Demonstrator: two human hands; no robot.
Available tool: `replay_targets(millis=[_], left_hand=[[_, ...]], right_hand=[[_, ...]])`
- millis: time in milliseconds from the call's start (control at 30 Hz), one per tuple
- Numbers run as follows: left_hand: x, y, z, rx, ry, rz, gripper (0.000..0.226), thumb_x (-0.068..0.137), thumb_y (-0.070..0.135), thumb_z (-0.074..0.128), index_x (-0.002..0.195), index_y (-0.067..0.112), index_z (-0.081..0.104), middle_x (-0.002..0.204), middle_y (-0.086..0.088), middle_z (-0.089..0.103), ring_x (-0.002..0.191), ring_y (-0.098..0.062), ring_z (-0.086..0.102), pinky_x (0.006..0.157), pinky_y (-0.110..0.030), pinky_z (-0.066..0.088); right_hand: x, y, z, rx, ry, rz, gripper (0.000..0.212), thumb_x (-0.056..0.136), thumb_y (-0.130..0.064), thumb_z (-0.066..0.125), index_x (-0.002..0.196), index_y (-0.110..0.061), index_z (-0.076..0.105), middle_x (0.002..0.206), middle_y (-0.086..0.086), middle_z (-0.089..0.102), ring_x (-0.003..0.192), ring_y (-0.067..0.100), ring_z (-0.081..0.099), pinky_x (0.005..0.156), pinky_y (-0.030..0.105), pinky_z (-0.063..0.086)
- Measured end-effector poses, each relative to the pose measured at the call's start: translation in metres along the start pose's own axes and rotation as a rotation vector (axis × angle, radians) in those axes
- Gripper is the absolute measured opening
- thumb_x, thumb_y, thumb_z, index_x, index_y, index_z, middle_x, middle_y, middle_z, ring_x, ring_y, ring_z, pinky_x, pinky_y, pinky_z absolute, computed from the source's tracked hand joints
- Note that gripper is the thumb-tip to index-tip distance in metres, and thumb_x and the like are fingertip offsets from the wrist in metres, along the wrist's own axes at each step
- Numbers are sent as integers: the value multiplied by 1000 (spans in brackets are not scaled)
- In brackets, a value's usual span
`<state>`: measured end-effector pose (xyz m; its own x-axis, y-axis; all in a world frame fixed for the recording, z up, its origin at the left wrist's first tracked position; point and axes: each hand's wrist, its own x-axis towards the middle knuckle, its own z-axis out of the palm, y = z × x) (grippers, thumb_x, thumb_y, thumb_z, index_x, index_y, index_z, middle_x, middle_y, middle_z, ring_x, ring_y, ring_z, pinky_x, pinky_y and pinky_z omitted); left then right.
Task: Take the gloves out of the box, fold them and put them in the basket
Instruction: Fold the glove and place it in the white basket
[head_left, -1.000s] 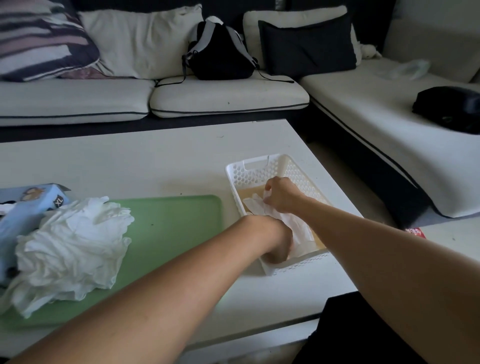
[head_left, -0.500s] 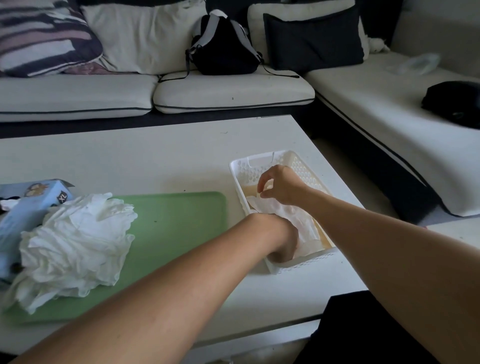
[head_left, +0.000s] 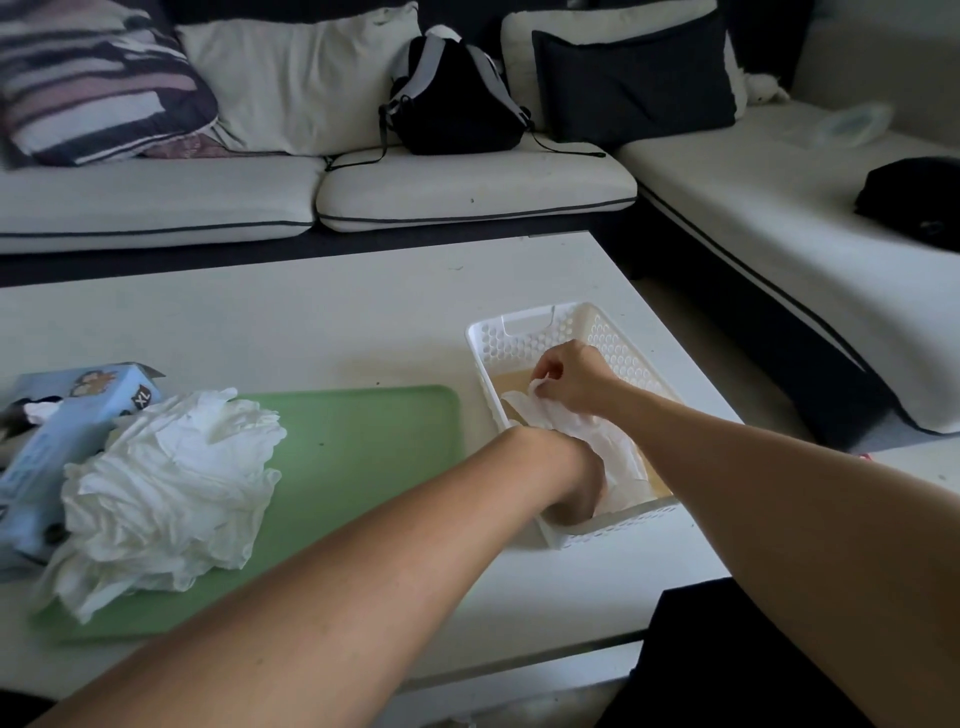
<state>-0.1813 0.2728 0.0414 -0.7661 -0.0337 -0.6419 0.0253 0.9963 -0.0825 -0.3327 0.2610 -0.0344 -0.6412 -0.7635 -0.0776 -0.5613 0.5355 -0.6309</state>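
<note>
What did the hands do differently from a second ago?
Very little changed. The right hand shifted slightly and still pinches the far end of the glove in the basket. The left hand stays down on the glove's near end; its fingers are hidden. The glove pile, box and green mat stayed put.

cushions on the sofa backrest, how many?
4. Striped cushion far left, cream cushion beside it, another cream cushion behind the backpack, dark cushion in front of it. More may sit out of frame.
</note>
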Motion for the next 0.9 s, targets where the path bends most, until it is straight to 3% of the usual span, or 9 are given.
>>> replay_targets(millis=[100,200,300,367,433,533,633,700,900], left_hand=[[1,1,1,15,1,-12,43,102,26,56,144,23,52,145,-2,50,105,-24,49,70,-31,35],[2,1,3,-7,13,-22,42,102,21,53,143,21,54,146,-2,50,119,-26,56,78,-31,39],[2,1,2,-106,64,-50,37,98,11,50,133,16,61,129,-3,60,106,-25,60,75,-31,44],[2,0,1,-187,137,-83,29,100,13,48,124,13,63,117,-4,64,93,-25,58,72,-32,43],[3,-1,2,-189,254,-124,27,101,17,47,123,14,64,116,-6,65,91,-25,57,73,-34,41],[9,-3,7,-75,390,-228,31,98,15,48,126,15,62,124,-7,63,109,-27,60,83,-35,42],[17,-7,9,112,246,-321,34,101,33,52,130,18,61,135,-6,59,129,-28,52,105,-39,36],[20,-5,10,173,117,-328,42,101,42,52,136,18,57,142,-6,56,137,-30,46,112,-44,30],[19,-1,9,116,124,-280,25,98,34,55,117,18,61,130,-3,62,123,-24,57,92,-34,37]], right_hand=[[0,5,-4,73,66,14,19,87,-9,70,102,-20,69,90,-2,61,72,14,56,53,18,42],[5,10,-14,45,150,65,22,91,-4,63,107,-19,67,103,3,63,73,14,55,55,19,40],[6,10,-19,-59,147,108,20,96,-8,55,109,-15,68,111,9,66,83,19,60,66,24,45],[3,7,-18,-109,72,111,20,97,-26,60,105,-12,71,104,11,69,85,25,65,70,31,51],[0,5,-12,-117,-24,91,27,90,-40,69,100,-15,72,97,6,68,84,24,65,70,33,52],[-2,5,-6,-121,26,4,18,83,-35,78,90,-20,73,90,-3,59,88,17,59,68,25,41],[-4,2,-10,-111,18,15,18,81,-29,81,87,-14,73,76,-9,54,72,12,56,55,19,37],[-6,0,-12,-129,-14,26,22,78,-29,84,87,-12,73,80,-9,54,67,8,56,51,18,39],[-4,0,-22,-139,67,77,14,82,-12,80,75,-11,67,80,3,64,58,10,55,49,19,42]])
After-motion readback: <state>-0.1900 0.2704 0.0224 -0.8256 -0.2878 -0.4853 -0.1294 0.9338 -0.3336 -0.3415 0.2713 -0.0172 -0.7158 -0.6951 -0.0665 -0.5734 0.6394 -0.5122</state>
